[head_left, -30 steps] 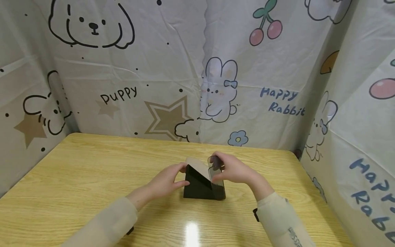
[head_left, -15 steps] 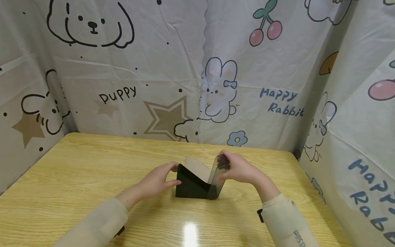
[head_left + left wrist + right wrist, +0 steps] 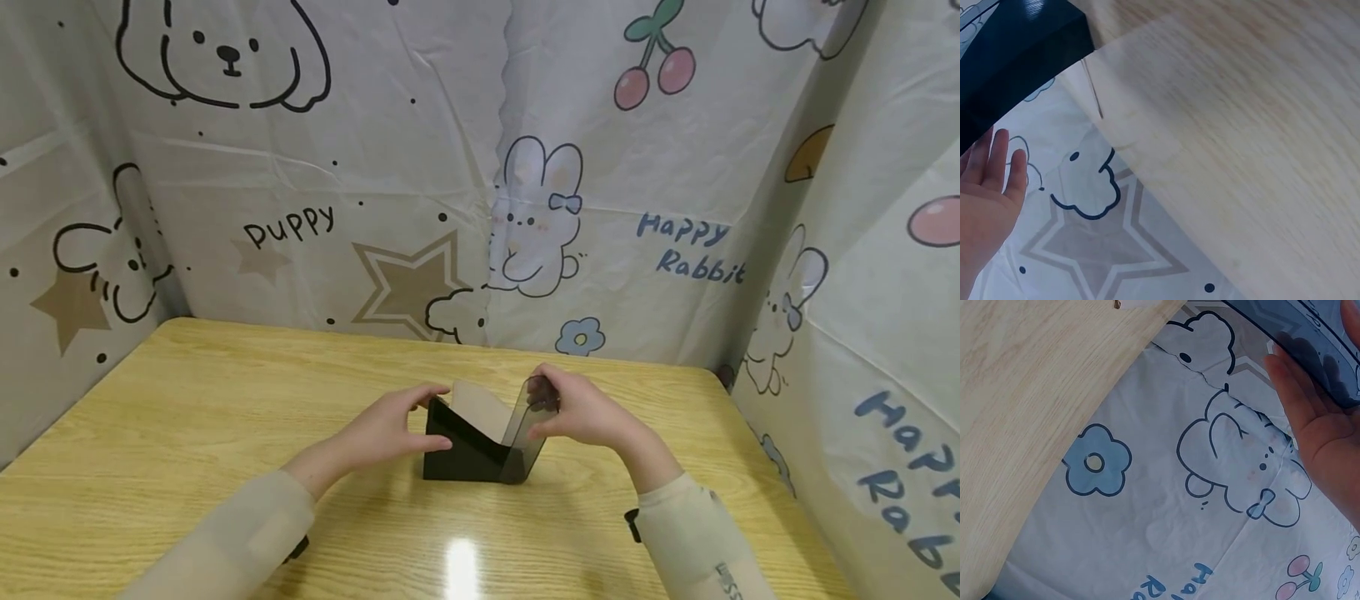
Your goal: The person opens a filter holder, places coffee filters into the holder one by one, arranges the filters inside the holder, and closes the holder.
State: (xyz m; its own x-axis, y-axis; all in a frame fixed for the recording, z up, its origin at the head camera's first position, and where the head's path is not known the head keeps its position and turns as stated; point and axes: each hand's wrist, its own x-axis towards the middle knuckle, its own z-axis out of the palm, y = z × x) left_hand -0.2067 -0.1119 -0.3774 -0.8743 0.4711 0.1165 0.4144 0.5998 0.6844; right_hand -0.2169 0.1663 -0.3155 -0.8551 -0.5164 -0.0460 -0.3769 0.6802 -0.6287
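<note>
In the head view, a black wedge-shaped box point(image 3: 459, 458) rests on the table with its smoky see-through lid point(image 3: 519, 429) raised and leaning to the right. Inside stands a beige sheet point(image 3: 480, 408) with a rounded top edge. My left hand point(image 3: 375, 427) spans the box's left end, thumb across the near side and fingers at the far side. Its fingers point(image 3: 999, 156) reach behind the dark box wall point(image 3: 1029, 56) in the left wrist view. My right hand point(image 3: 583, 408) pinches the lid near its top; the fingers behind show through the plastic.
The light wood table point(image 3: 225, 400) stretches out around the box. Behind it and at both sides hang white printed curtains point(image 3: 420, 167) with puppies, rabbits and cherries. A band point(image 3: 632, 525) sits at the right sleeve.
The box has shifted left, and the lid leans further right than a second ago. My left hand has since slid right along the box, its thumb now overlapping the near side more.
</note>
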